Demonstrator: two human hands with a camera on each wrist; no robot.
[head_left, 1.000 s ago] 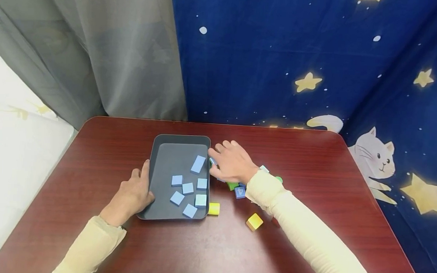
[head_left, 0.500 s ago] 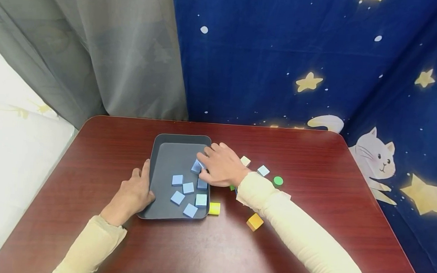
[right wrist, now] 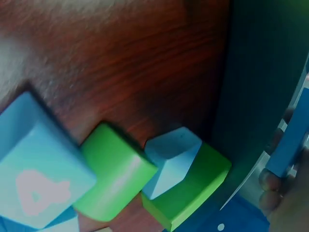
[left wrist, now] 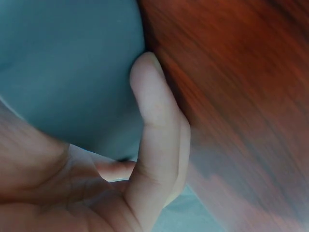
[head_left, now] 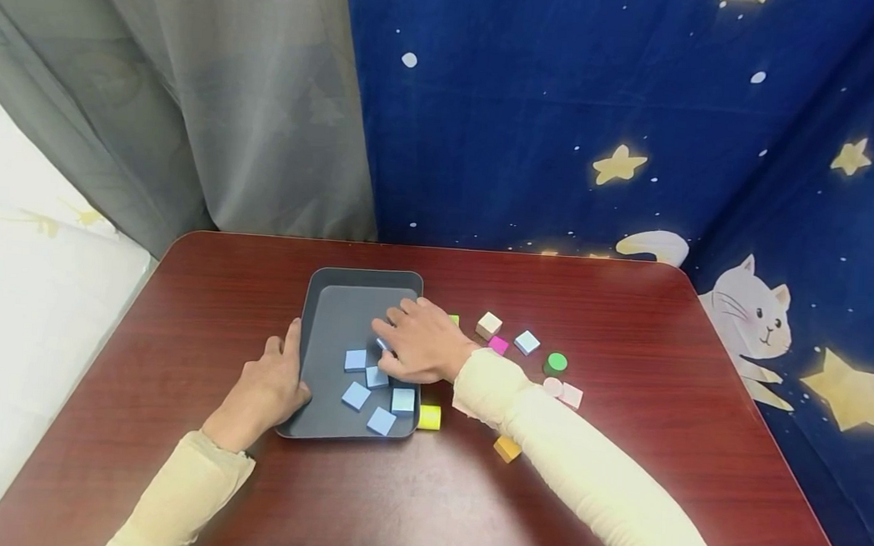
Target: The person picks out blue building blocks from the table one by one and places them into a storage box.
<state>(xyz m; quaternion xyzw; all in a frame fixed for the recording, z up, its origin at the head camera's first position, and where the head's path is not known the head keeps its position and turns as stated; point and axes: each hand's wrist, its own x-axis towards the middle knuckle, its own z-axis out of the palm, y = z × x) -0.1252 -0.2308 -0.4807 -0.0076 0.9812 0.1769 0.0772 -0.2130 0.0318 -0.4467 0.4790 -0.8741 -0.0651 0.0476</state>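
At its left side, my left hand [head_left: 265, 388] holds the dark grey tray [head_left: 339, 277], thumb over the rim. In the left wrist view a finger [left wrist: 157, 96] lies along the tray's outer wall [left wrist: 91, 92]. My right hand [head_left: 425, 342] is over the tray's right half, pinching a blue block [right wrist: 292, 137], of which only a sliver shows from the head. Several light blue blocks lie flat in the tray, among them one block [head_left: 356, 361] left of the hand and a paler block [head_left: 402, 400] near the right wall. My right hand hides part of the tray floor.
Right of the tray are a yellow cylinder [head_left: 430, 418], an orange cube [head_left: 507, 448], a cream cube [head_left: 489, 325], a magenta block [head_left: 498, 344], a pale blue block [head_left: 527, 342] and a green cylinder [head_left: 555, 364]. A numbered blue block [right wrist: 43, 169] shows in the right wrist view.
My right hand has moved left from the loose blocks to over the tray, carrying a blue block. More loose blocks have come into sight behind it. The left hand stays put.
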